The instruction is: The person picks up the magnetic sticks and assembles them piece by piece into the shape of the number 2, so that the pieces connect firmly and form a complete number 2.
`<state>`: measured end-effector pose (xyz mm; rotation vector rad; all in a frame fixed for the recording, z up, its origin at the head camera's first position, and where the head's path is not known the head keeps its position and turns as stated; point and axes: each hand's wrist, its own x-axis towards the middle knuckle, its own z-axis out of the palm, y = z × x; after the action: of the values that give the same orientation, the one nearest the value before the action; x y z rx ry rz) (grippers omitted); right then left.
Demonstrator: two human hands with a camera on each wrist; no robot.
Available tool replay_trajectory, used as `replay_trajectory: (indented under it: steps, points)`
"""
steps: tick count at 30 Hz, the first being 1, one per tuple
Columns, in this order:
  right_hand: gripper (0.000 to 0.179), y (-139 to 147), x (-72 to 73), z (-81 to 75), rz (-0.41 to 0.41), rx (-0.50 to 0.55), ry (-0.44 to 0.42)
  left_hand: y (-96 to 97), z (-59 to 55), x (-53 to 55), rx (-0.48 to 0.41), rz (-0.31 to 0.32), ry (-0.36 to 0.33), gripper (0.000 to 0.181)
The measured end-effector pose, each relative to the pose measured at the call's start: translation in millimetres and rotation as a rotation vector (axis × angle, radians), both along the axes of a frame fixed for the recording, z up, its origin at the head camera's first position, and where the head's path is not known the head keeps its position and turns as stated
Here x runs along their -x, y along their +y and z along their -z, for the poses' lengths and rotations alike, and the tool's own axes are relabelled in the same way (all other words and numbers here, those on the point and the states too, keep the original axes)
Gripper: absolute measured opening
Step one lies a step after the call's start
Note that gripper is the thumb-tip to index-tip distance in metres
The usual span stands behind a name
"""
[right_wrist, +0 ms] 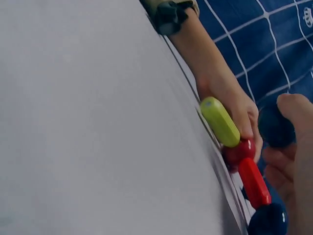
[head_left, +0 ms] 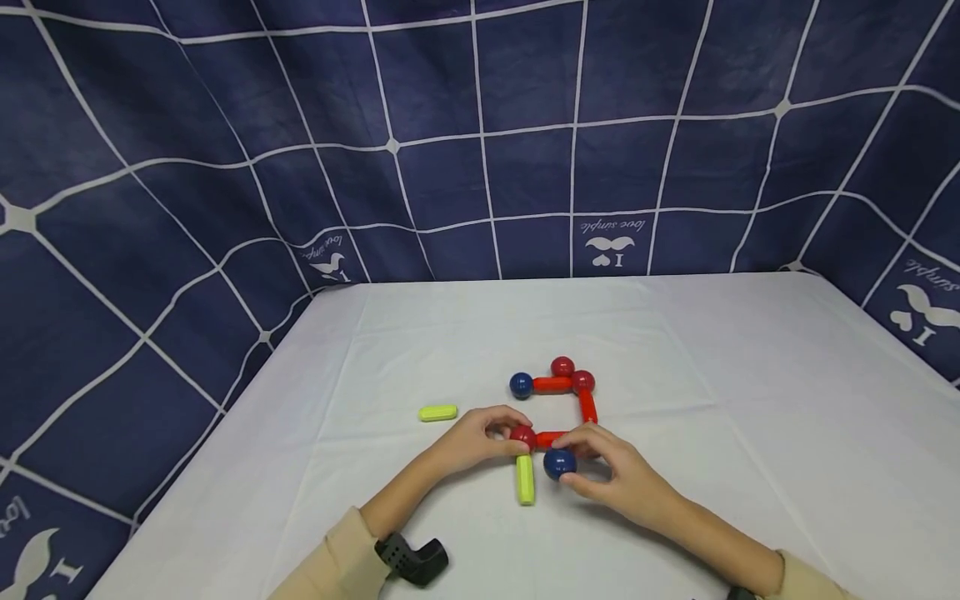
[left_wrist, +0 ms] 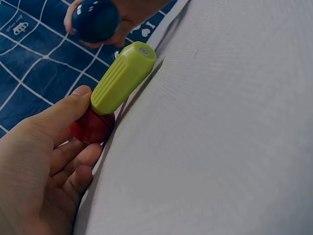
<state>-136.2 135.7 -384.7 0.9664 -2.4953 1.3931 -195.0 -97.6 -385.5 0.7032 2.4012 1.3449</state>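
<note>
A frame of red sticks and balls lies mid-table: a blue ball [head_left: 521,385], a red stick [head_left: 552,384], two red balls [head_left: 562,366] and another red stick [head_left: 588,407]. My left hand [head_left: 508,435] pinches the near red ball [head_left: 523,436] [left_wrist: 92,126] [right_wrist: 238,151], which joins a red stick [head_left: 550,437] [right_wrist: 254,182] and a green stick [head_left: 525,479] [left_wrist: 123,78] [right_wrist: 220,121]. My right hand [head_left: 576,467] grips a loose blue ball [head_left: 559,463] [left_wrist: 95,19] [right_wrist: 275,128] just right of the green stick. It hides the frame's near right corner.
A second green stick [head_left: 438,412] lies alone left of my left hand. The white table [head_left: 750,400] is backed by a dark blue grid-patterned cloth [head_left: 480,150]. In the right wrist view another blue ball [right_wrist: 268,221] sits at the red stick's far end.
</note>
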Motion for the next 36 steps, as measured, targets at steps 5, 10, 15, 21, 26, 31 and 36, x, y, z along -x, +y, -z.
replay_trajectory:
  steps: [5, 10, 15, 21, 26, 31, 36]
  points:
    - [0.027, -1.1, -8.8, 5.1, -0.100, -0.007, -0.080, -1.3, 4.7, 4.0, -0.003, -0.012, 0.005, 0.030]
    - [0.025, -3.3, -12.1, 8.8, -0.204, 0.002, -0.113, -0.8, 1.9, 4.9, -0.010, -0.010, 0.017, 0.029]
    - [0.026, -5.9, -14.0, 9.2, -0.243, 0.003, -0.165, 1.0, 0.0, 7.0, -0.018, -0.011, -0.001, 0.028]
    - [0.027, -11.0, -16.7, 8.5, -0.288, -0.038, -0.138, 1.5, 1.2, 7.3, -0.052, -0.024, -0.043, 0.028]
    - [0.026, -14.3, -17.6, 9.2, -0.278, -0.050, -0.101, 1.5, 3.2, 7.1, -0.073, -0.023, -0.050, 0.027]
    - [0.027, -16.2, -17.9, 9.2, -0.261, -0.077, -0.112, 1.7, 3.6, 5.3, -0.081, -0.021, -0.053, 0.027]
    - [0.028, -18.5, -17.3, 8.1, -0.233, -0.111, -0.141, 1.0, 3.4, 3.2, -0.086, -0.020, -0.053, 0.028]
